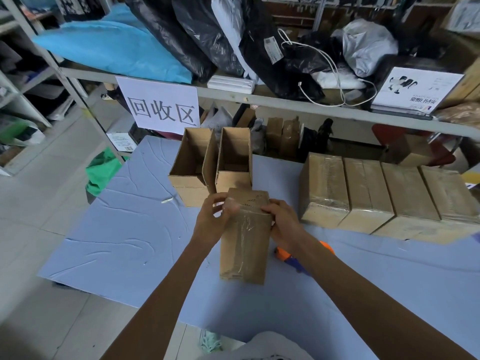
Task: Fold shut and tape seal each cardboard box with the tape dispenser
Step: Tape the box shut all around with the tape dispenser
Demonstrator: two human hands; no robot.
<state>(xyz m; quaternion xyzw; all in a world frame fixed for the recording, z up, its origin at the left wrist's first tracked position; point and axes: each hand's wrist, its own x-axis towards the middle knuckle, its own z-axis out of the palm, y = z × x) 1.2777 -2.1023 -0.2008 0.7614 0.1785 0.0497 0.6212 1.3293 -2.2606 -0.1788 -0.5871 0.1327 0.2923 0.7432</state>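
A closed cardboard box [245, 245] with clear tape along its top lies lengthwise in the middle of the blue table [124, 229]. My left hand [211, 220] grips its far left corner and my right hand [284, 222] grips its far right edge. Behind it stand two open cardboard boxes [191, 162] [233, 162], flaps up. Several taped boxes [376, 193] sit in a row at the right. The orange and blue tape dispenser [288, 254] lies on the table under my right forearm, mostly hidden.
A metal shelf [285, 100] crosses above the table's far edge, loaded with black and grey bags, a blue bundle, a white cable and a white paper sign [159, 105]. A small white scrap [167, 200] lies on the table at left. Tiled floor lies beyond the table's left edge.
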